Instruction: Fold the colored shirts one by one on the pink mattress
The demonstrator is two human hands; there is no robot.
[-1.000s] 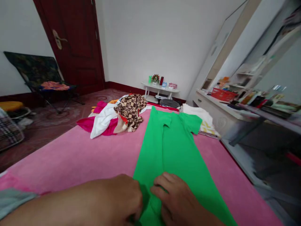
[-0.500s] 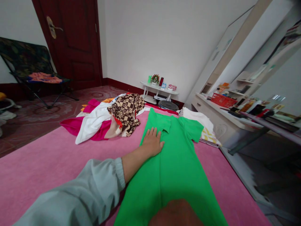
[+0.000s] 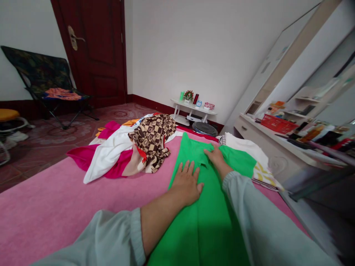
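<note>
A green shirt (image 3: 210, 221) lies spread out flat on a bed (image 3: 55, 207) with a pink cover. It runs from the near edge up toward the far end, a bit right of the middle. The left hand (image 3: 187, 183) rests flat on the left side of the shirt, about halfway up. Its grip is wide open, the fingers are spread, and it holds nothing. The right hand (image 3: 215, 157) is a little farther away and to the right, on the top part of the shirt just beside a short sleeve. Its grip looks open too, with the fingers laid on the cloth and not closed around anything. Both arms wear pale grey sleeves. To the left of the shirt, on the far part of the bed, sits a pile of clothes (image 3: 111, 155) in white and bright pink, with a brown checked cloth (image 3: 154, 135) on top. At the far right of the shirt, touching it, lies a white cloth (image 3: 249, 153) with yellow marks. Past the bed stands a little white table (image 3: 194, 107) with small things on it. On the right is a counter (image 3: 266, 133) with a red basket (image 3: 279, 123). Far on the left are a dark red door (image 3: 97, 51) and a folding chair (image 3: 41, 77).
</note>
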